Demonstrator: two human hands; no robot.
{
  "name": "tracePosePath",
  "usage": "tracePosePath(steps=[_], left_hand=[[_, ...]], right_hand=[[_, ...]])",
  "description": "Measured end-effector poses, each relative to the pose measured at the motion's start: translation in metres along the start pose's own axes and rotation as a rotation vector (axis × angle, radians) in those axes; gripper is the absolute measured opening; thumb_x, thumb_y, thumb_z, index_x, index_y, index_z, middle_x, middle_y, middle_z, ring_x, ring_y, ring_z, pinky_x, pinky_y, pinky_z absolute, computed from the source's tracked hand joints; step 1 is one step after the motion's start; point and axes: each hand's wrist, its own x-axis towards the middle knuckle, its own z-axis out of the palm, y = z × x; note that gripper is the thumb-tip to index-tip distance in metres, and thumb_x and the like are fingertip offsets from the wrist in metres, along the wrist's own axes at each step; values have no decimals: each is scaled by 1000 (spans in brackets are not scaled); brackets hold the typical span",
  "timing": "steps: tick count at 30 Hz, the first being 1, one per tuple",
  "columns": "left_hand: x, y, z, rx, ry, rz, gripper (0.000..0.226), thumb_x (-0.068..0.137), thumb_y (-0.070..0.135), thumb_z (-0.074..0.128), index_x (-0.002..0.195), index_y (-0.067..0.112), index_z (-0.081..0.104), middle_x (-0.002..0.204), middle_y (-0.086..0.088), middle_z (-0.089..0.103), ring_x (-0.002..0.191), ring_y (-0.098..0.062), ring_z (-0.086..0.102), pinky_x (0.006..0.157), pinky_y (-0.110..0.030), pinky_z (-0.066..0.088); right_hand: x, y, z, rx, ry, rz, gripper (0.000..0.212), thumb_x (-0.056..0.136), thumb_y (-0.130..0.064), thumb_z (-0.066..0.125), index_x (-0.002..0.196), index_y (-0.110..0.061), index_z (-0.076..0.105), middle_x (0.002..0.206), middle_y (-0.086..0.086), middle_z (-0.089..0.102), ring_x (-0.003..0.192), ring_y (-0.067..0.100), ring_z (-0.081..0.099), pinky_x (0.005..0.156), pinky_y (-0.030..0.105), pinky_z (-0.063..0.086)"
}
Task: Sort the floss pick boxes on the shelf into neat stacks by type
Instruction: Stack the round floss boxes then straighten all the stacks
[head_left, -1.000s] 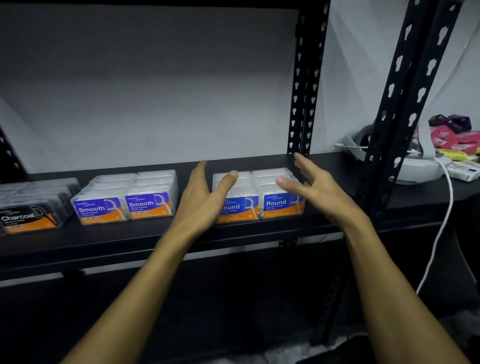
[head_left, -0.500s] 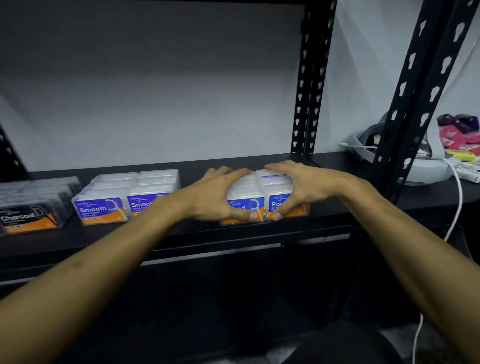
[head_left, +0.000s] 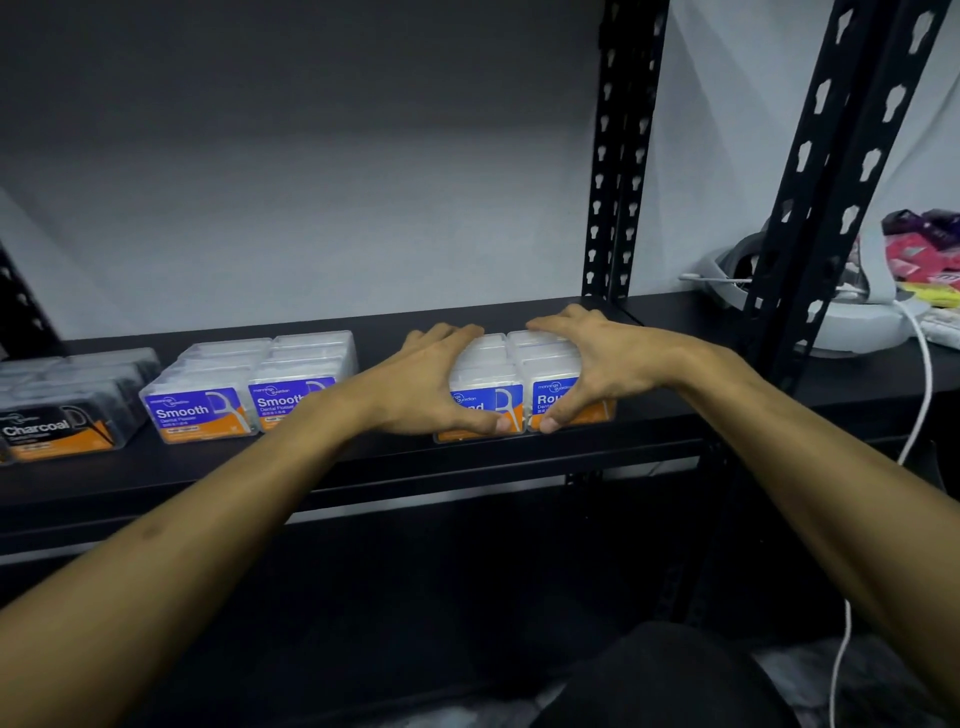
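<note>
Both hands clamped on the Round floss pick boxes (head_left: 524, 374), one from each side. Left hand (head_left: 434, 379) wrapped over the 9 o'clock flank of the block, thumb down on the front label, fingers curled over the lids toward the back. Right hand (head_left: 597, 364) mirrored on the 3 o'clock flank, thumb tip pressed low on the front of the right-hand box, fingers draped over the rear top edge. Block sitting on the black shelf (head_left: 363, 462) near its front lip, at about 1 o'clock from shelf centre, long axis of each box running front to back, two columns touching side by side. Neither hand nearer: block squarely between them, so any squeeze or slide comes from both at once. Smooth boxes (head_left: 249, 387) at 9 o'clock from the left hand, near but apart, already squared up; Charcoal boxes (head_left: 67, 410) farther out along the same 9 o'clock line, at the frame edge. Probably a final squaring-up of the Round group, pressing inward and nudging back or forward. Risk of top boxes skewing under uneven pressure. Shelf upright (head_left: 613, 156) behind at 12 o'clock.
</note>
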Motion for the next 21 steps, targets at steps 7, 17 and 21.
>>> tracePosePath(steps=[7,17,21], left_hand=[[-1,2,0,-12,-10,-7,112,67,69,77,154,26,21,141,2,39,122,-18,37,104,-37,39],[-2,6,-3,43,-12,10,110,68,69,76,154,25,24,149,-1,38,131,-24,37,109,-37,35],[-4,6,-5,63,-30,2,111,68,71,73,155,23,23,153,-1,35,135,-25,34,112,-43,36]], right_hand=[[1,3,2,3,2,4,124,54,-58,90,154,-29,23,137,-2,36,130,18,33,112,40,36],[2,3,2,-33,-11,3,130,54,-62,88,158,-23,19,152,0,32,139,20,33,117,37,31],[-1,1,4,-22,4,-8,129,56,-60,88,158,-21,20,155,-2,31,142,15,30,118,29,26]])
